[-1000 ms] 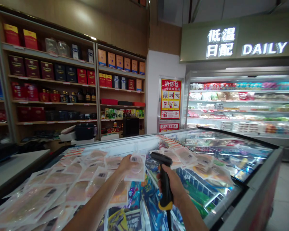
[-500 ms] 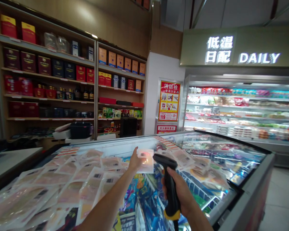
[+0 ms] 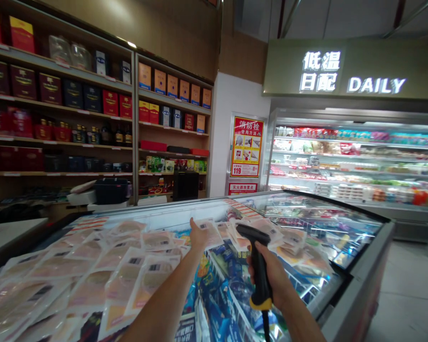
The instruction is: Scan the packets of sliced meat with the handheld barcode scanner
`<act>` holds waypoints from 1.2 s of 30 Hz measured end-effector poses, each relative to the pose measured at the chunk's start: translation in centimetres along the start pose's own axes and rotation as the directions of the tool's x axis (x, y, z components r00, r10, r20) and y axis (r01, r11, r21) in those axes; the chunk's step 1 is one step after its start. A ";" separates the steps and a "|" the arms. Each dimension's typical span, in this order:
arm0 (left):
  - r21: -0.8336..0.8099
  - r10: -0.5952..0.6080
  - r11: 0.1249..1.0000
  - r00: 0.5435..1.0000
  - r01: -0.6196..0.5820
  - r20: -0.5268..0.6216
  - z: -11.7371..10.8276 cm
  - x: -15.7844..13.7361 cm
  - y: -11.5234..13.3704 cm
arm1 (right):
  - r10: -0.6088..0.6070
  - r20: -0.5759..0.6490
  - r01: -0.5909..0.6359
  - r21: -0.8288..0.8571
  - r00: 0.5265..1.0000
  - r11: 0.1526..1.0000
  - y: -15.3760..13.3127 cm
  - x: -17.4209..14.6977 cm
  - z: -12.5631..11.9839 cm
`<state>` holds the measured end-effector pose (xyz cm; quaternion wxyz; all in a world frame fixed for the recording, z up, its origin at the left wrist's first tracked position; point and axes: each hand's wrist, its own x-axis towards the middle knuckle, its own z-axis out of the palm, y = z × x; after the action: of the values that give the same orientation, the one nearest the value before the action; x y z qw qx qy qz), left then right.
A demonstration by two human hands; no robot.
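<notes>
My left hand (image 3: 199, 235) reaches over the chest freezer, its fingers closed on a flat clear plastic packet (image 3: 211, 236) with a small dark label. My right hand (image 3: 267, 268) is wrapped round the handle of a black and yellow barcode scanner (image 3: 259, 273), whose head points left toward that packet, a short gap away. A cable hangs from the scanner's base. Many similar flat packets (image 3: 128, 266) lie overlapping on the left of the freezer, and another pile of packets (image 3: 288, 242) lies just beyond the scanner on the right.
The chest freezer (image 3: 364, 275) has a metal rim and holds blue bags (image 3: 214, 304) and white wire dividers. Behind it stand shelves of boxes and bottles (image 3: 82, 102). A lit chilled display (image 3: 342, 166) is at the right, a pale counter (image 3: 10, 237) at the left.
The red light on the packet is gone. My left hand has shifted slightly left with the packet, now tilted flatter, while the scanner has moved right, away from it.
</notes>
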<state>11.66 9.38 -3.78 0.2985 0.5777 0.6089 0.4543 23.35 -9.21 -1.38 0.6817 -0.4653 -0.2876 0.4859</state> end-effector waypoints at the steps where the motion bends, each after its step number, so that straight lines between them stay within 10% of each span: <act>1: -0.007 -0.022 1.000 1.000 0.022 -0.006 0.3 0.0 0.2 | 0.000 -0.004 0.000 0.002 1.000 1.000 0.1 0.1 -0.2; 12: 0.324 0.107 0.931 0.975 -0.167 0.195 3.4 -1.4 1.7 | -0.002 -0.047 0.002 0.004 0.999 1.000 0.3 0.5 -1.4; 27: 0.805 0.178 0.571 0.981 -0.162 0.072 -11.1 0.4 -2.1 | 0.049 0.092 -0.042 -0.079 0.995 0.996 1.6 -0.6 2.7; 36: 0.861 0.048 0.507 0.999 -0.037 0.015 -14.7 0.9 -3.4 | 0.074 0.131 -0.052 -0.163 0.989 0.985 2.5 -0.7 5.1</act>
<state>-2.99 7.44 -0.67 -0.0420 0.6620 0.7413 0.1028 17.79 -7.85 -1.55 0.6053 -0.4927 -0.3564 0.5136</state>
